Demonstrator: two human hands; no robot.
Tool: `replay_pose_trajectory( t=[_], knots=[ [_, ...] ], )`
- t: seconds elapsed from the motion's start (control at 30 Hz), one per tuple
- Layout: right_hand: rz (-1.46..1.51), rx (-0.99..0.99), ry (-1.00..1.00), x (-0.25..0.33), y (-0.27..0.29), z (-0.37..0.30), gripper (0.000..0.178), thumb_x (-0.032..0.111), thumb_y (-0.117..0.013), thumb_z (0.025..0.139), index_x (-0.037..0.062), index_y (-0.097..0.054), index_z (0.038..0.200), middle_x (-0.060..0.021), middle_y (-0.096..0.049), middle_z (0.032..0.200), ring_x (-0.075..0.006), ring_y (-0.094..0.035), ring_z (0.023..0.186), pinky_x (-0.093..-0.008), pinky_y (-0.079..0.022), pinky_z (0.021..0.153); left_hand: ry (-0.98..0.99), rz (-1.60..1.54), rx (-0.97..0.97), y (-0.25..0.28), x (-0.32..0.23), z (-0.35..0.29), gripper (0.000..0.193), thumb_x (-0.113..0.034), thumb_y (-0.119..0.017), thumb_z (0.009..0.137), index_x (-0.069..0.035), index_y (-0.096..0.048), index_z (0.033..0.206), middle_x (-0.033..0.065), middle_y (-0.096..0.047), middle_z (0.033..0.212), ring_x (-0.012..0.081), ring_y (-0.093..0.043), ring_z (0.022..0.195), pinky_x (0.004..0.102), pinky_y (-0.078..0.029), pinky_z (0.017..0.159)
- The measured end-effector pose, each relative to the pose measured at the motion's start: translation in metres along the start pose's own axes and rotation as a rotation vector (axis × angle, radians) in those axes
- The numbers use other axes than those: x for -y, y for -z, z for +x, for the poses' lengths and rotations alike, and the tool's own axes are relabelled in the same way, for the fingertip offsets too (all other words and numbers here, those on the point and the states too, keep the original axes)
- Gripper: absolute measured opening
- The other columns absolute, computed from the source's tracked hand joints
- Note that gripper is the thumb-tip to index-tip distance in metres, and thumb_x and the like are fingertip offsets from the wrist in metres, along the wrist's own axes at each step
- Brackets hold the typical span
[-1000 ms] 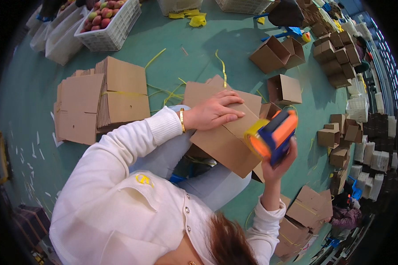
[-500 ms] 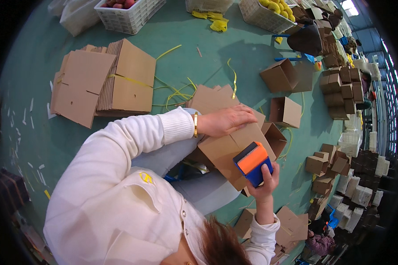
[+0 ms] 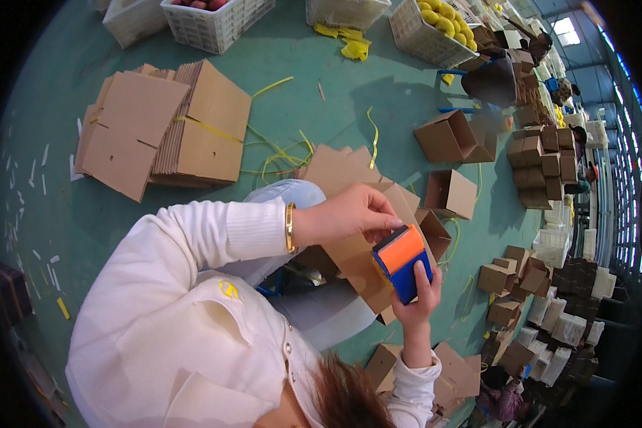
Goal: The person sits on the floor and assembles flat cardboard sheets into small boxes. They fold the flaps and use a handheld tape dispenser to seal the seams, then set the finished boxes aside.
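Observation:
My right hand is closed round the blue body of an orange and blue tape dispenser, its dark serrated edge toward my left hand. With a gold bracelet at the wrist, my left hand has its fingertips pinched at that front edge; whatever lies between them is too small to make out. Beneath both hands a brown cardboard box rests tilted against my legs, partly covered by my hands and the dispenser.
A strapped stack of flattened cartons stands at the left. Open boxes sit to the right, with yellow straps loose on the green floor. White crates of fruit line the far side. Stacked cartons and other people are farther right.
My left hand has left the box's top and come to the dispenser's front edge, its fingers going from flat to pinched. The dispenser remains in my right hand.

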State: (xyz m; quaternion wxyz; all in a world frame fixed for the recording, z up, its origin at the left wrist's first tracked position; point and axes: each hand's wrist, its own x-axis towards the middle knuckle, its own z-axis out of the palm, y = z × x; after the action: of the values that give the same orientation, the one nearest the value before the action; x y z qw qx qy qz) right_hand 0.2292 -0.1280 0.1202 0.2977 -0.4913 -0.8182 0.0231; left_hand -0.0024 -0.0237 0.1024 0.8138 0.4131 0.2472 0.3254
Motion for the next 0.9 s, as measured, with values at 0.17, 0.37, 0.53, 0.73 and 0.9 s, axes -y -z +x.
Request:
replay_pose_trajectory(
  t=[0.17, 0.37, 0.53, 0.73, 0.9],
  knots=[
    [-0.01, 0.039, 0.01, 0.0, 0.003, 0.006, 0.073, 0.003, -0.073, 0.048, 0.0088, -0.062, 0.121, -0.0155, -0.059, 0.093, -0.0321, -0.057, 0.079, -0.0391, -0.05, 0.067, -0.059, -0.032, -0.063, 0.016, 0.006, 0.008, 0.017, -0.016, -0.066, 0.089, 0.001, -0.068, 0.087, 0.0053, -0.067, 0.075, 0.0095, -0.062, 0.067, 0.0239, -0.051, 0.061],
    [-0.056, 0.155, -0.068, 0.005, 0.018, 0.008, 0.073, 0.001, -0.073, 0.049, 0.014, -0.064, 0.12, -0.0136, -0.057, 0.09, -0.0304, -0.057, 0.079, -0.0371, -0.051, 0.067, -0.096, 0.074, -0.237, 0.042, -0.004, 0.004, 0.016, -0.015, -0.065, 0.09, 0.0, -0.069, 0.085, 0.0069, -0.068, 0.074, 0.0097, -0.062, 0.063, 0.0229, -0.05, 0.057],
    [-0.141, 0.309, -0.096, 0.017, 0.031, 0.024, 0.073, -0.002, -0.072, 0.055, 0.0145, -0.061, 0.125, -0.0161, -0.056, 0.094, -0.032, -0.056, 0.079, -0.0374, -0.052, 0.069, -0.097, 0.105, -0.299, 0.066, 0.011, 0.009, 0.018, -0.016, -0.064, 0.09, 0.0, -0.068, 0.083, 0.0052, -0.067, 0.07, 0.0082, -0.06, 0.057, 0.0224, -0.048, 0.051],
    [-0.321, 0.523, -0.201, 0.039, 0.028, 0.065, 0.074, 0.004, -0.075, 0.062, 0.0261, -0.057, 0.13, -0.0142, -0.051, 0.086, -0.0314, -0.057, 0.075, -0.039, -0.051, 0.066, -0.124, 0.122, -0.445, 0.075, 0.057, 0.033, 0.02, -0.015, -0.062, 0.09, 0.001, -0.066, 0.081, 0.0035, -0.063, 0.066, 0.008, -0.057, 0.051, 0.0226, -0.046, 0.044],
    [-0.388, 0.561, -0.233, 0.035, 0.019, 0.079, 0.075, 0.005, -0.075, 0.063, 0.0288, -0.056, 0.132, -0.0134, -0.049, 0.083, -0.0314, -0.056, 0.073, -0.0399, -0.051, 0.064, -0.143, 0.14, -0.478, 0.079, 0.061, 0.048, 0.02, -0.017, -0.062, 0.092, 0.001, -0.065, 0.084, 0.0016, -0.062, 0.067, 0.0066, -0.055, 0.051, 0.0219, -0.047, 0.046]
  ],
)
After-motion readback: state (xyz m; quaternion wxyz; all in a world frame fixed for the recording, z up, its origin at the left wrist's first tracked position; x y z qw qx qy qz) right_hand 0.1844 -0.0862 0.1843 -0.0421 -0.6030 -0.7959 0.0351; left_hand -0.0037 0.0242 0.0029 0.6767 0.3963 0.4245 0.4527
